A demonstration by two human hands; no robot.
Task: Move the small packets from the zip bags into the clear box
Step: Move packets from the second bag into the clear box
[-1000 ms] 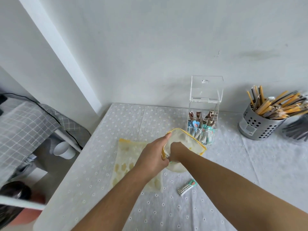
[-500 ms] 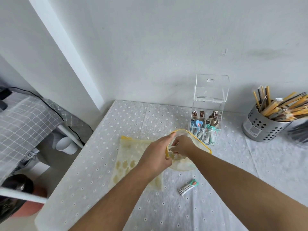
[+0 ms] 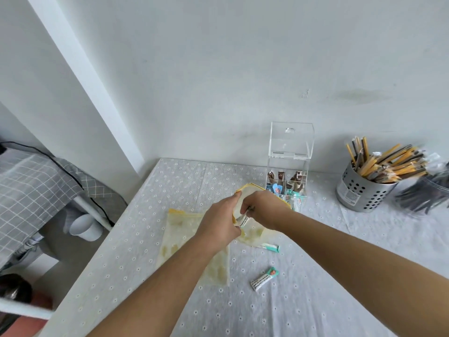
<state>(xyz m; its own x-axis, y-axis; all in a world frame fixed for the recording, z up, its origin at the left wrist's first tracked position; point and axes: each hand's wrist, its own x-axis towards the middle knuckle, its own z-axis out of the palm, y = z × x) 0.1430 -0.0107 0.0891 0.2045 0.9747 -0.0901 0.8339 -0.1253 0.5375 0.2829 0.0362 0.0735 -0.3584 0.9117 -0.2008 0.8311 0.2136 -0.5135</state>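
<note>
My left hand (image 3: 220,221) grips the yellow rim of an open zip bag (image 3: 252,235) and holds it up off the table. My right hand (image 3: 261,207) pinches a small white packet (image 3: 243,218) at the bag's mouth. A second zip bag (image 3: 181,242) lies flat to the left, partly under my left arm. The clear box (image 3: 289,152) stands just behind the hands with its lid up and several packets inside. Two teal-tipped packets lie loose on the cloth, one (image 3: 271,247) beside the held bag and one (image 3: 264,278) nearer me.
A perforated metal cup (image 3: 359,193) full of long wrapped sticks stands at the right by the wall. The table's left edge (image 3: 97,254) drops to a floor with a white cup (image 3: 83,227) and a grey checked cover (image 3: 31,190).
My right hand has come up out of the bag with a white packet. A second teal-tipped packet now lies beside the bag. The view has shifted slightly.
</note>
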